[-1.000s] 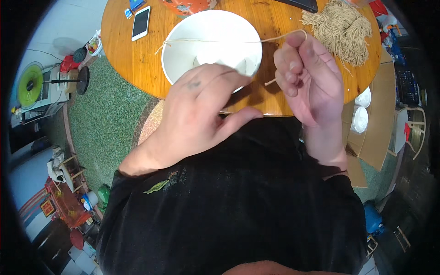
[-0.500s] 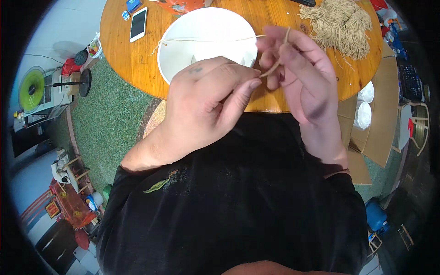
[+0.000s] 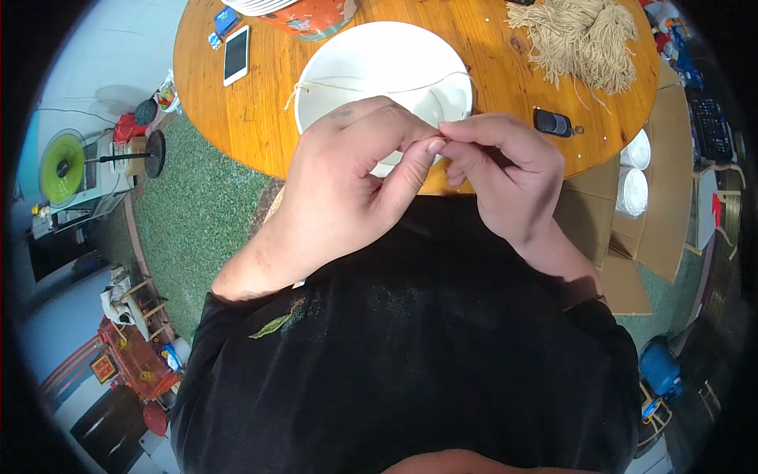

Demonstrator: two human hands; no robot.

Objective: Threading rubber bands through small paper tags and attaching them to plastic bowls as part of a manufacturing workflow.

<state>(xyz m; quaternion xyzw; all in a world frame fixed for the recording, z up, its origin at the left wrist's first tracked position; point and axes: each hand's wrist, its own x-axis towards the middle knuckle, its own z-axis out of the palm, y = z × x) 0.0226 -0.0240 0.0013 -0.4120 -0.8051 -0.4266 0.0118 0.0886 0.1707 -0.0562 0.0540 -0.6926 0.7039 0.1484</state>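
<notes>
A white bucket [image 3: 379, 51] sits on the wooden table in front of me, with its open mouth facing up. Thin beige cord [image 3: 379, 89] runs across its mouth, with a knotted, frayed end over the left rim. My left hand [image 3: 351, 170] is closed in a pinch of thumb and forefinger at the bucket's near right side. Meeting it there, my right hand [image 3: 517, 170] also pinches with thumb and forefinger. The fingertips of both hands touch around the cord's end, and they hide most of it.
A heap of beige cords [image 3: 584, 43] lies at the table's far right, and a key fob [image 3: 553, 122] nearer. A phone [image 3: 236, 55] and stacked orange-patterned buckets [image 3: 320, 17] are at the far left. Right of the table, a cardboard box [image 3: 663, 182] holds white round containers [image 3: 632, 191].
My right hand has come in from its raised, spread position to pinch beside my left fingertips. The cord loop it held has drawn down out of sight. The key fob has come into view.
</notes>
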